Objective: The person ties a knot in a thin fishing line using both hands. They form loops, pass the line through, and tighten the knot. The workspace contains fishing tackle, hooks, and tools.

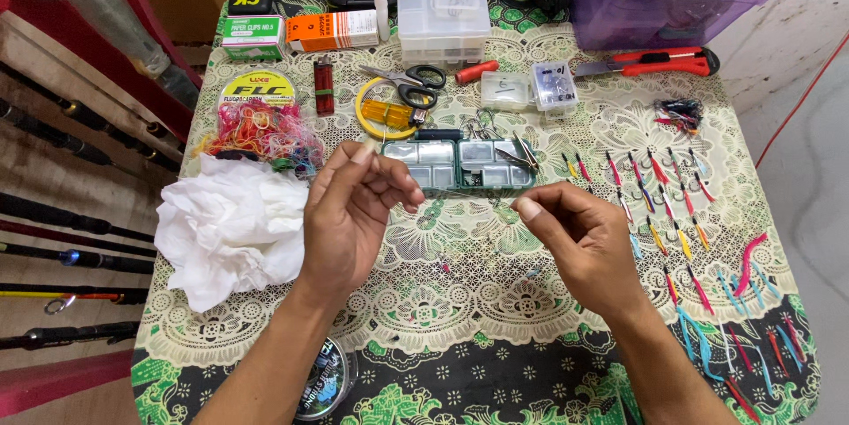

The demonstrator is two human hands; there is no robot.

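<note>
Both hands hover over the lace-covered bench (495, 275), just near the green compartmented tackle box (458, 165). Left hand (354, 213) and right hand (579, 235) each pinch fingertips together; what they hold is too fine to tell.

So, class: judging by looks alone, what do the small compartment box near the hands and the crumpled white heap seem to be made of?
Compartment box: probably hard plastic, since its dark green frame carries clear, glossy lids. White heap: likely tissue paper, matte with soft, crumpled folds.

Two bare forearms entering from the lower edge, no sleeves in view; left hand (354, 213) without rings or watch; right hand (584, 244) likewise unadorned, wrist bare, short trimmed nails
</note>
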